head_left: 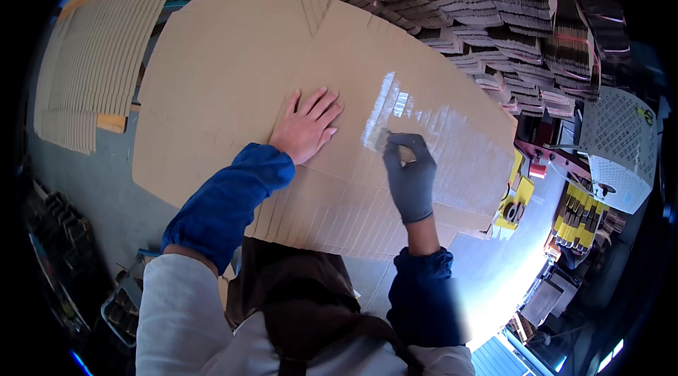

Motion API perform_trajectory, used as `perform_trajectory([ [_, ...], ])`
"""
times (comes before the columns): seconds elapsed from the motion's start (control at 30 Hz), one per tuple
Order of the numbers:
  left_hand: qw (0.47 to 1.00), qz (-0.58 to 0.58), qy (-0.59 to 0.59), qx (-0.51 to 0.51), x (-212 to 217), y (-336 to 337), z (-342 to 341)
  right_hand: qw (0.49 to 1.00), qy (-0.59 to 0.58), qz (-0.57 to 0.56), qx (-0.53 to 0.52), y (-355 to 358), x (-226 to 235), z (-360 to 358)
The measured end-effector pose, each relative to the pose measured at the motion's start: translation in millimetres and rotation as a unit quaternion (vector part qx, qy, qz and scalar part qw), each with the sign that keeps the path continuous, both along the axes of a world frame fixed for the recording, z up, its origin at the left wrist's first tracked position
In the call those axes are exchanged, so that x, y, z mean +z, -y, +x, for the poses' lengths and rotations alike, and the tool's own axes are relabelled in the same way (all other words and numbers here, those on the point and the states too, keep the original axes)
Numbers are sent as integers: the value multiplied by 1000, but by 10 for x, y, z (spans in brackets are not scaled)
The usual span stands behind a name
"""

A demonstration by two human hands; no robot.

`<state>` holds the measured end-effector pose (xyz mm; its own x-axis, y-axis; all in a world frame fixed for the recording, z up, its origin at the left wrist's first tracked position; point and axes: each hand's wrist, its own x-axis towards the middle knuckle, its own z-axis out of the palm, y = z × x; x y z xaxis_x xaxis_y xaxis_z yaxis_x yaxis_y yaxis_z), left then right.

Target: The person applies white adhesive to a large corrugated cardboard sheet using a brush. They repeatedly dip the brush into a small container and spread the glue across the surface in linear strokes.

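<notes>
A large brown cardboard sheet (pixel 226 72) lies flat in front of me, with slits along its near and far edges. My bare left hand (pixel 308 125) rests flat on its middle, fingers spread. Over the right half, my right hand (pixel 409 168) wears a grey glove and is closed in a pinch. A small dull object pokes out at its fingertips against the board, too blurred to name. Beside those fingertips runs a shiny, wet-looking streak (pixel 379 111), with a small bright patch to its right. Fainter gloss spreads over the board further right.
Slotted cardboard pieces (pixel 106 58) stand stacked at the left. Bundled cardboard stacks (pixel 473 9) fill the far right. On the right are a white perforated machine cover (pixel 618 136), a yellow piece with a dark roll (pixel 514 212), and yellow-and-black bundles (pixel 579 217).
</notes>
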<state>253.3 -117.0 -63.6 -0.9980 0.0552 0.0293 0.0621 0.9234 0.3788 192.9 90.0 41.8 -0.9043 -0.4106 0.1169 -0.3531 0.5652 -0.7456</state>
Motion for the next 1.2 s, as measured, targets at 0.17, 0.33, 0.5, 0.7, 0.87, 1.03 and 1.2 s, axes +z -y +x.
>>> perform_trajectory([
  [0.17,1000,-4,1,-1,19,-8,-10,997,4,72,-10,-156,-104,88],
  [0.33,1000,-13,-3,1,27,-16,14,1000,7,2,14,-22,-41,342],
  [0.5,1000,-15,-6,6,4,-12,11,999,4,42,-4,-94,48,439],
  [0.7,1000,-12,0,2,19,-23,11,998,4,60,-14,-200,-28,492],
  [0.87,1000,-20,-10,3,-10,-22,11,997,8,67,20,-109,-94,684],
  [1.03,1000,-14,-6,3,-22,-15,30,997,0,74,5,-86,34,739],
  [1.2,1000,-10,-13,-1,-27,-15,21,993,13,121,8,-213,-6,719],
])
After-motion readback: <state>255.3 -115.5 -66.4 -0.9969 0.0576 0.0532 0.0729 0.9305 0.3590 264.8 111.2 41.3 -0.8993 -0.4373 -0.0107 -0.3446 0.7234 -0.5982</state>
